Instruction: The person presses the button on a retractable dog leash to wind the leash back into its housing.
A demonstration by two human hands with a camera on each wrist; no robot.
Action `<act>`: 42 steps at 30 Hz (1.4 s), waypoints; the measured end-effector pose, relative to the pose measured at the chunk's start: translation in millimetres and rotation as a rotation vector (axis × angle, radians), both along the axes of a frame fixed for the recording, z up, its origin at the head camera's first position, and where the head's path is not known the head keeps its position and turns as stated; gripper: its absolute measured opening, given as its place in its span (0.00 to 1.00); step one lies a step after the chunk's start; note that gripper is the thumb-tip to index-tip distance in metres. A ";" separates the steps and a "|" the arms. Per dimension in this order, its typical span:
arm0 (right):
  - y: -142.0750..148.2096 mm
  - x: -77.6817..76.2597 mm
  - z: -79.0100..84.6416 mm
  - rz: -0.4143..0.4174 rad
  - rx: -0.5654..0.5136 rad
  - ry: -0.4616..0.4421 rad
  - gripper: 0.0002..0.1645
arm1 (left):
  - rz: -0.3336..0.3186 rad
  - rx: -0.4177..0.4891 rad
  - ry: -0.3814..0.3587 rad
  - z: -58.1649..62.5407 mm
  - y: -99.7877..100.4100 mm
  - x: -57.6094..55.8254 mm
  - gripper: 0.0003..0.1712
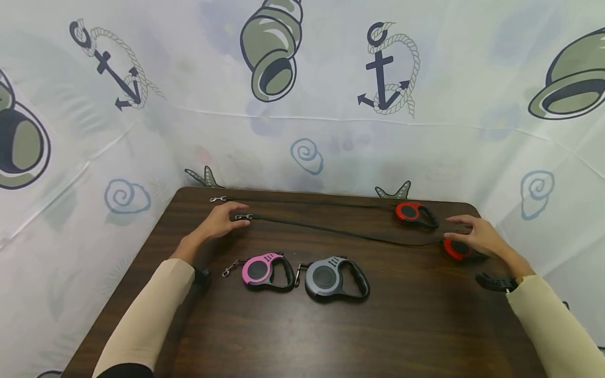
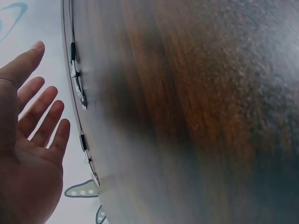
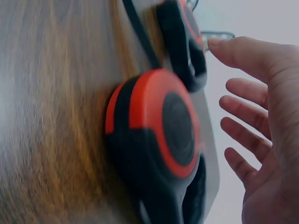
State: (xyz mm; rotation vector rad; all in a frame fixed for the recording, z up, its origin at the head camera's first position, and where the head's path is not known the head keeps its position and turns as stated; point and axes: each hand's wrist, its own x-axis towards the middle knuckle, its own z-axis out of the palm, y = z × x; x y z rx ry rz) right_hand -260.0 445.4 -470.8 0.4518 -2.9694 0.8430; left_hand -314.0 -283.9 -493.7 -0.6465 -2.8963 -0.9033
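Note:
Two red and black retractable dog leashes lie with their cords drawn out leftward across the table. My right hand [image 1: 478,237], fingers apart, hovers over the nearer red leash [image 3: 154,135] and partly hides it in the head view. The farther red leash [image 1: 416,214] sits just behind. At the left, my left hand [image 1: 221,219] is spread beside the metal clip [image 1: 244,216] of the nearer cord [image 1: 321,228]; the other cord's clip [image 1: 218,199] lies just beyond. Both hands hold nothing. Closer to me are a pink leash [image 1: 259,270] and a grey leash [image 1: 326,278].
The brown wooden table [image 1: 264,341] ends just behind the farther cord. A white cloth [image 1: 217,68] printed with anchors and shells hangs around its back and sides. The pink leash's small clip [image 1: 229,269] points left.

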 end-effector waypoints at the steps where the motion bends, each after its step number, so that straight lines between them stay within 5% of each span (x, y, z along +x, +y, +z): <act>1: 2.5 0.7 -1.6 -0.003 0.008 -0.005 0.36 | -0.001 -0.003 -0.002 -0.8 0.5 -0.9 0.32; 30: 30.5 -1.7 -19.7 -0.079 0.036 -0.190 0.44 | -0.027 0.031 0.018 -20.8 5.5 -19.3 0.27; 42: 35.5 -2.4 -19.2 -0.038 0.073 -0.185 0.45 | -0.032 0.011 0.006 -25.5 8.3 -24.0 0.22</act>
